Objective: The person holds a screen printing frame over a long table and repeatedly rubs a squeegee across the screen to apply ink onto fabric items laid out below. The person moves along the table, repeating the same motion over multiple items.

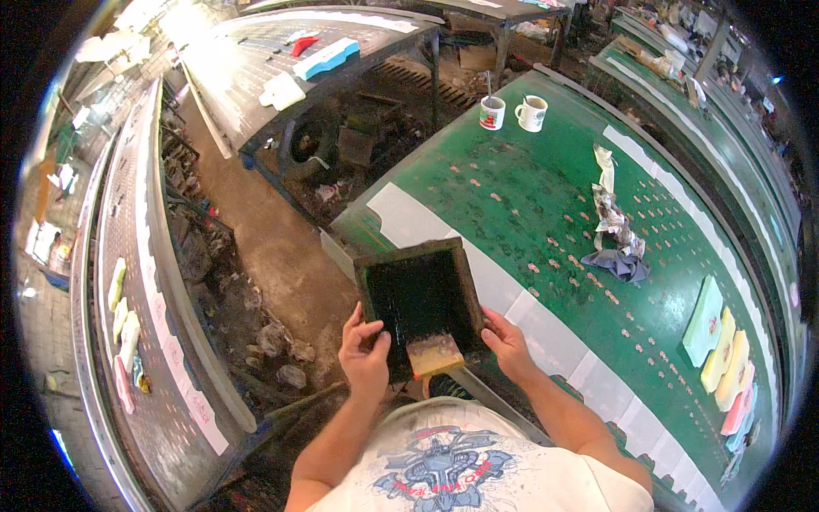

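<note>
In the head view I hold a square, dark-stained frame (401,290) in front of my waist, above the near edge of a long green table (546,205). My left hand (365,354) is closed on the frame's left side, fingers curled at its edge. My right hand (508,346) grips the right side with the thumb toward me. A small yellowish block with a mottled top (435,358), possibly a squeegee, lies at the frame's near edge. A white paper strip (401,213) runs along the green table's left edge.
Two mugs (531,114), crumpled paper and cloth (618,264), and pastel stacks (717,350) sit on the green table. A walkway (256,239) with debris at its side runs left of me. Other long tables stand left (171,358), behind (256,34) and right (648,85).
</note>
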Demonstrator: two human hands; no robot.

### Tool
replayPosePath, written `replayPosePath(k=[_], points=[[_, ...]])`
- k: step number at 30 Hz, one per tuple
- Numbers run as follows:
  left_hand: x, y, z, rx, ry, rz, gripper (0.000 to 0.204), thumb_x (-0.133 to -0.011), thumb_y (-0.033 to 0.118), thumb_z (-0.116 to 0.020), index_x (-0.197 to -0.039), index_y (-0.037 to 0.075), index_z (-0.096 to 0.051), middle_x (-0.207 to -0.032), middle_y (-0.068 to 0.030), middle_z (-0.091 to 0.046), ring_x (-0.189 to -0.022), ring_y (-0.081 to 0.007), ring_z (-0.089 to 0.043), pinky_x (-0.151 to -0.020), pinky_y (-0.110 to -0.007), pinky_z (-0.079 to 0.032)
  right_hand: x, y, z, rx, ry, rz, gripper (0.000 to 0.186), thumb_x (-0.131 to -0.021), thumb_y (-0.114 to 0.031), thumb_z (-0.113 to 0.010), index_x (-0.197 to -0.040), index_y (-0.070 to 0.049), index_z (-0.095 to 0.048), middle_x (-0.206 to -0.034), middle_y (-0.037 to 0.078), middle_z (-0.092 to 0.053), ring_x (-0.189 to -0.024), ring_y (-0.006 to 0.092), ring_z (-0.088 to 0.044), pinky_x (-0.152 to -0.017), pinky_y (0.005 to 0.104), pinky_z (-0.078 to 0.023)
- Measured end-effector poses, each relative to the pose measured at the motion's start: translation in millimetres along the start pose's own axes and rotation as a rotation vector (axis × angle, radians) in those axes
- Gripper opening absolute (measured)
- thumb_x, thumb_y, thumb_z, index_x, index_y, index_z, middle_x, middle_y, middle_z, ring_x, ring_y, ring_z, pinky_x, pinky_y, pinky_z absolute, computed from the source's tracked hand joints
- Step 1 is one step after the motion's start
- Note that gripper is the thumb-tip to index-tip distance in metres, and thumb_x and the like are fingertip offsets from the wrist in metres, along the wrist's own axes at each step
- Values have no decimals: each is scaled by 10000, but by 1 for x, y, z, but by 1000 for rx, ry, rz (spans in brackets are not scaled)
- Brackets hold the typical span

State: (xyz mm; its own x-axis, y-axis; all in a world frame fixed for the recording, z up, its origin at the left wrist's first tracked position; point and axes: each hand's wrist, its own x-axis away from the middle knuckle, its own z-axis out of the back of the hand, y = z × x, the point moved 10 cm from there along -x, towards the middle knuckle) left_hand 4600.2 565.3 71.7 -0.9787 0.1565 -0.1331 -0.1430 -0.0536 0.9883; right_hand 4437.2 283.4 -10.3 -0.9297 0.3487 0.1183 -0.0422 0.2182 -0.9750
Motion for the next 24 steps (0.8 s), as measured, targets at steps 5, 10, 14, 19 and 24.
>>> replayPosePath(k=[5,10,14,19,24], points=[[-69,7,-36,-20,-195,-34,223,-897,-64,-819,-1088,51,-819,-1680,-205,-586,-1381,-221,-658,-1011,-317,-556,-27,-40,2,-5,137,40,600,-1130,-36,-622,-1711,10,-481,-1573,120,-672,-1388,186,-642,-1220,355,-475],[-123,-6,-97,-71,-469,-204,319,-842,-65,-825,-1123,86,-830,-1662,-207,-594,-1441,-280,-638,-1084,-366,-557,-9,-36,17,14,451,77,590,-1130,-50,-621,-1697,44,-490,-1529,114,-692,-1368,195,-656,-1209,365,-485],[-169,-44,-138,-31,-708,59,326,-845,-66,-797,-1127,94,-833,-1652,-170,-619,-1511,-302,-595,-1130,-401,-519,-6,-4,1,16,693,100,589,-1132,-65,-622,-1696,45,-496,-1521,114,-699,-1363,188,-658,-1196,356,-483],[-253,-70,-146,-35,-839,-244,313,-848,-79,-772,-1102,96,-826,-1614,-143,-652,-1258,-183,-700,-881,-298,-561,-46,26,-53,176,916,90,574,-1085,-57,-707,-1631,57,-569,-1454,100,-737,-1282,185,-687,-1145,351,-516],[-333,-114,-131,18,-918,-124,294,-829,-65,-772,-1088,67,-819,-1593,-205,-665,-1472,-344,-649,-1186,-404,-524,-117,52,-115,229,1041,17,582,-1035,-44,-760,-1589,47,-609,-1422,121,-760,-1225,190,-713,-1109,353,-545]])
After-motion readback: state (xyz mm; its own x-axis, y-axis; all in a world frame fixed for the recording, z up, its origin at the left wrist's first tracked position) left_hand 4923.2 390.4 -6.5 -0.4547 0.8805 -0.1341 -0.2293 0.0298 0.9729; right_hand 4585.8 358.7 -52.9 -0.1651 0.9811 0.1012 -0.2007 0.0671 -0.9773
